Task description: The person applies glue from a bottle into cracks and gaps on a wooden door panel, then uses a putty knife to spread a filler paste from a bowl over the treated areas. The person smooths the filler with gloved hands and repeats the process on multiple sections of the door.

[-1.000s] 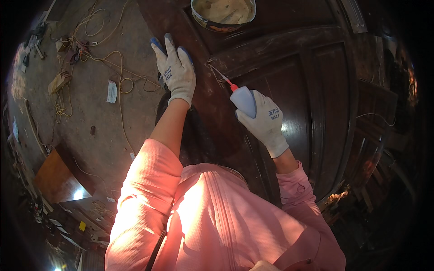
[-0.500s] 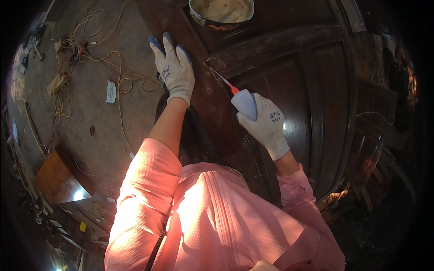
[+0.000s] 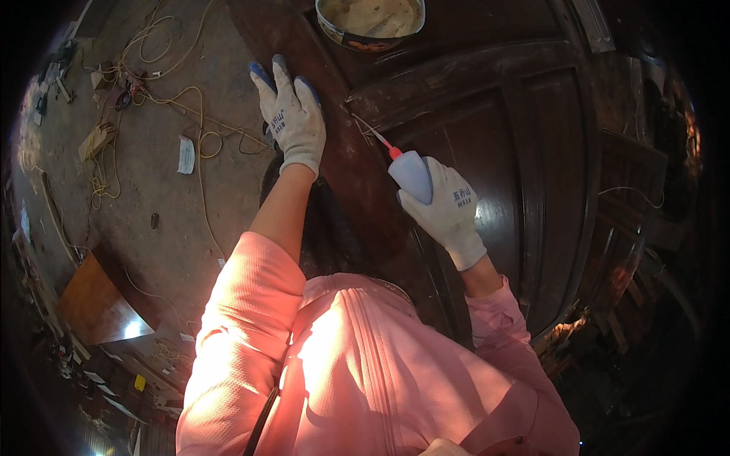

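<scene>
A dark brown panelled wooden door [image 3: 464, 133] lies in front of me. My right hand [image 3: 449, 209], in a white work glove with a blue palm, is closed around a whitish squeeze bottle [image 3: 411, 176]. Its red cap [image 3: 394, 152] carries a long thin nozzle [image 3: 369, 128], pointing up and left to a joint in the door frame, where pale scuffs show. Whether the tip touches the wood I cannot tell. On the left edge of the frame rests my left hand [image 3: 295, 125], gloved alike, fingers stretched out and apart, holding nothing.
A round tub [image 3: 372, 19] of tan paste or powder stands on the door's far part. Yellow cords [image 3: 201, 114], a pale paper slip [image 3: 186, 154] and wood scraps [image 3: 96, 140] lie on the floor to the left. A glossy brown board [image 3: 99, 300] lies at lower left.
</scene>
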The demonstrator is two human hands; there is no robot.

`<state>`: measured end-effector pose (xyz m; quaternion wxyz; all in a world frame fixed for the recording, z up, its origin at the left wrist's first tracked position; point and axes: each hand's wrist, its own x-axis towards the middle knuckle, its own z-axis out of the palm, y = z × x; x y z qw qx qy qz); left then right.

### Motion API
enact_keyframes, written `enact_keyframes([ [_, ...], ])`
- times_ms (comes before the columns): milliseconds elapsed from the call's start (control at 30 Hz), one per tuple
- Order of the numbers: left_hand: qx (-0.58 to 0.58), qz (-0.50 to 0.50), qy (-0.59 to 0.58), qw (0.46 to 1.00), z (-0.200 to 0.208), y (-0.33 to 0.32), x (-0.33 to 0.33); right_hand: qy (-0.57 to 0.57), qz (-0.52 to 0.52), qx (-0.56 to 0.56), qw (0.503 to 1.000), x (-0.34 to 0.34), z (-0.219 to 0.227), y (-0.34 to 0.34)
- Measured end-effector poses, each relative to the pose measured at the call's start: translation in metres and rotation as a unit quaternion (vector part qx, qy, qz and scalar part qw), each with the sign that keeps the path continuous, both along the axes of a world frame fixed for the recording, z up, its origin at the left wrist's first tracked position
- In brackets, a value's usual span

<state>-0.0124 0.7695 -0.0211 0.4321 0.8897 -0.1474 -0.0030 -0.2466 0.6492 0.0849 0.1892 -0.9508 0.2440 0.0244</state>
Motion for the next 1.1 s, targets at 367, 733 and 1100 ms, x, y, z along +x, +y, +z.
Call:
enact_keyframes([
  [367,0.006,-0.002,0.000,1.000,0.001,-0.001,0.000,0.021,-0.003,0.003,1.000,-0.010,0.001,0.001],
  [733,0.004,0.001,0.001,1.000,0.001,-0.001,0.000,0.017,0.000,-0.005,1.000,-0.020,0.003,0.005],
  [1100,0.001,0.001,0.003,1.000,-0.001,0.000,0.000,0.022,0.001,-0.004,1.000,-0.029,0.003,0.008],
])
